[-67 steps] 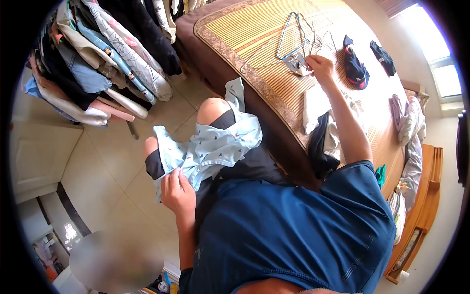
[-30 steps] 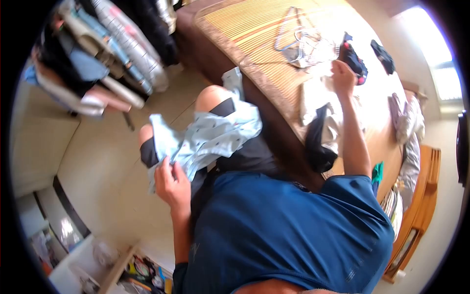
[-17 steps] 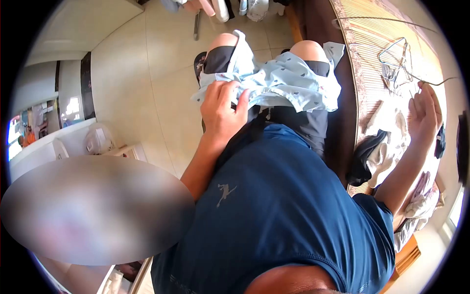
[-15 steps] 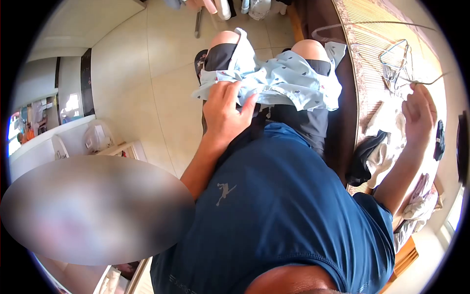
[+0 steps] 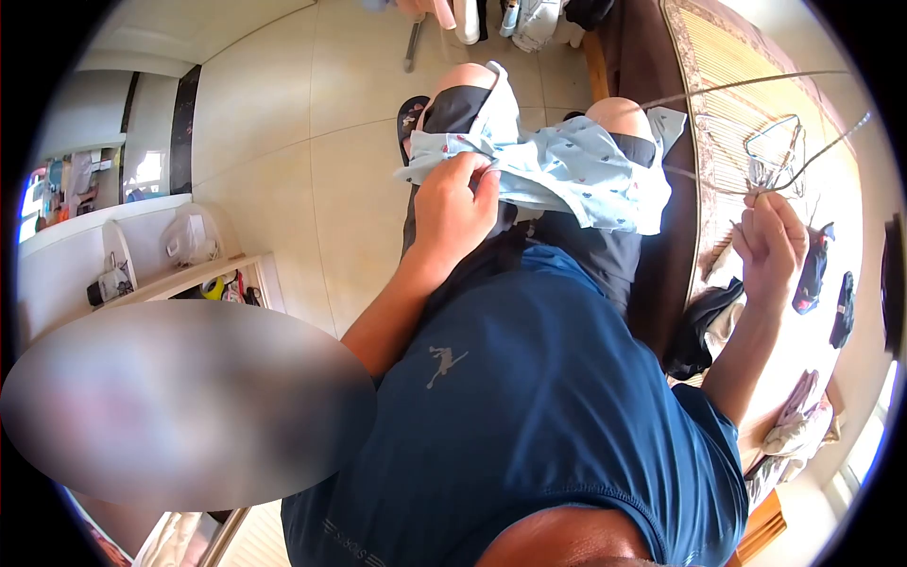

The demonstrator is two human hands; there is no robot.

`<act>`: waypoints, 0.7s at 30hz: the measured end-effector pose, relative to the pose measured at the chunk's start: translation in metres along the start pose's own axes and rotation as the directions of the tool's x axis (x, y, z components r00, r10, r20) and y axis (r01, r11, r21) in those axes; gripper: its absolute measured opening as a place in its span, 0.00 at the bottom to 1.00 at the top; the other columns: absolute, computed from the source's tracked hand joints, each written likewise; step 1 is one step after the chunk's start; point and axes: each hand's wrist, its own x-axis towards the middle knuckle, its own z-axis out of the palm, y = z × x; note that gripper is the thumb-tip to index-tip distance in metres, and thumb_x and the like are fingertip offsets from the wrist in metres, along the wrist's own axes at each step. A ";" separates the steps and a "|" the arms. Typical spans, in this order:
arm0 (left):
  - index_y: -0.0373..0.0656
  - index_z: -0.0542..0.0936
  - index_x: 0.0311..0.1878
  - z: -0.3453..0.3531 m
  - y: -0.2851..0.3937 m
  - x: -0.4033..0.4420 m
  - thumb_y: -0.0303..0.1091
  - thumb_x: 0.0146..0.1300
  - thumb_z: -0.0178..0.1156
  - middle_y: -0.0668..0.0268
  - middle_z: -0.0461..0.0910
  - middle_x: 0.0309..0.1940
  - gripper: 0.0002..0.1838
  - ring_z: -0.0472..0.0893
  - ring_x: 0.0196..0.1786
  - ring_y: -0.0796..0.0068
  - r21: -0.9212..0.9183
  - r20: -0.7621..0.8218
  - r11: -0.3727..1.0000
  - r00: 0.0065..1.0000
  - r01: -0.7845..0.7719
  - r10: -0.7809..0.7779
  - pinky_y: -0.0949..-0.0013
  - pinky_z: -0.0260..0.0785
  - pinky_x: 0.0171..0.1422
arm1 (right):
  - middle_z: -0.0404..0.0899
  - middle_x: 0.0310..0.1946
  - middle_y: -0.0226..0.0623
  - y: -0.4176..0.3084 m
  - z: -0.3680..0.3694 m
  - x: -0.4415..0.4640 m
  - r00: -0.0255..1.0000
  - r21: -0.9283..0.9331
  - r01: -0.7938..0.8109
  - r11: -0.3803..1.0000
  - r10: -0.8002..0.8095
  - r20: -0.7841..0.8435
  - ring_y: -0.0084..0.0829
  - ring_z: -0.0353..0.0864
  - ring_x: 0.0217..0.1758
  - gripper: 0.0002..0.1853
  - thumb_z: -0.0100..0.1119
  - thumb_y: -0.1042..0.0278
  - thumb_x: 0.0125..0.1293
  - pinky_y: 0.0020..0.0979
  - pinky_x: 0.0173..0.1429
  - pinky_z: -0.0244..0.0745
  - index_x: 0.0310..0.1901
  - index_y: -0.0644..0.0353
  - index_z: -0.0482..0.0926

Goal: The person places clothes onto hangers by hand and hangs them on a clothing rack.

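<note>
Across my knees lies a light blue shirt (image 5: 590,180) with small dark and red prints. My left hand (image 5: 458,203) pinches its near edge between thumb and fingers. Above the bed's edge, my right hand (image 5: 770,241) is closed on a thin wire hanger (image 5: 831,142), whose long wires stretch left toward my knee and up to the right. More wire hangers (image 5: 775,146), one blue, lie on the bed mat just beyond that hand.
The bed (image 5: 723,57) with its slatted mat fills the right side. Black clothing (image 5: 699,331) and dark garments (image 5: 814,269) lie on it. Clothes (image 5: 539,21) hang at the top. An open drawer unit (image 5: 198,283) stands left, beside a blurred patch.
The view has swung, putting my knees and shirt nearer the top centre. My right hand, first at the hangers and then seemingly empty, now holds a hanger closer to me. My left hand stays on the shirt.
</note>
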 end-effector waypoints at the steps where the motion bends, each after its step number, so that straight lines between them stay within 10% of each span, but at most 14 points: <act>1: 0.37 0.82 0.38 0.001 0.000 0.003 0.27 0.64 0.69 0.59 0.84 0.29 0.06 0.84 0.28 0.69 -0.025 0.020 1.000 1.000 -0.003 0.004 0.67 0.75 0.36 | 0.64 0.20 0.18 -0.001 0.000 -0.004 0.999 -0.044 -0.022 0.999 0.021 -0.025 0.10 0.52 0.19 0.10 0.54 0.73 0.79 0.17 0.23 0.49 0.48 0.72 0.82; 7: 0.36 0.83 0.40 0.003 0.003 0.018 0.25 0.65 0.69 0.70 0.83 0.27 0.04 0.78 0.29 0.86 -0.262 0.073 0.953 0.988 0.153 -0.138 0.76 0.72 0.35 | 0.66 0.18 0.22 -0.029 0.025 -0.024 0.980 -0.201 -0.196 0.960 0.197 -0.016 0.10 0.56 0.17 0.06 0.57 0.79 0.72 0.17 0.21 0.51 0.43 0.72 0.83; 9: 0.35 0.84 0.41 -0.001 0.006 0.021 0.26 0.66 0.69 0.74 0.82 0.27 0.05 0.77 0.30 0.88 -0.303 0.097 0.936 0.983 0.179 -0.156 0.77 0.71 0.35 | 0.73 0.22 0.25 -0.031 0.035 -0.027 0.990 -0.594 -0.074 0.801 0.131 0.054 0.12 0.65 0.20 0.05 0.59 0.81 0.69 0.19 0.24 0.56 0.39 0.71 0.85; 13: 0.35 0.84 0.41 -0.003 0.007 0.023 0.26 0.67 0.68 0.73 0.82 0.27 0.04 0.76 0.30 0.88 -0.330 0.131 0.921 0.976 0.208 -0.174 0.78 0.71 0.37 | 0.83 0.41 0.40 -0.034 0.048 -0.024 0.951 -0.628 0.255 0.736 -0.073 0.300 0.26 0.82 0.33 0.06 0.58 0.81 0.68 0.23 0.37 0.71 0.32 0.72 0.82; 21: 0.35 0.85 0.42 -0.003 0.008 0.026 0.24 0.67 0.69 0.74 0.82 0.30 0.04 0.77 0.32 0.88 -0.467 0.143 0.820 0.943 0.331 -0.299 0.79 0.72 0.39 | 0.85 0.51 0.52 0.002 0.055 -0.015 0.950 -0.466 0.034 0.884 0.116 0.290 0.39 0.90 0.48 0.11 0.57 0.78 0.69 0.37 0.54 0.82 0.26 0.64 0.75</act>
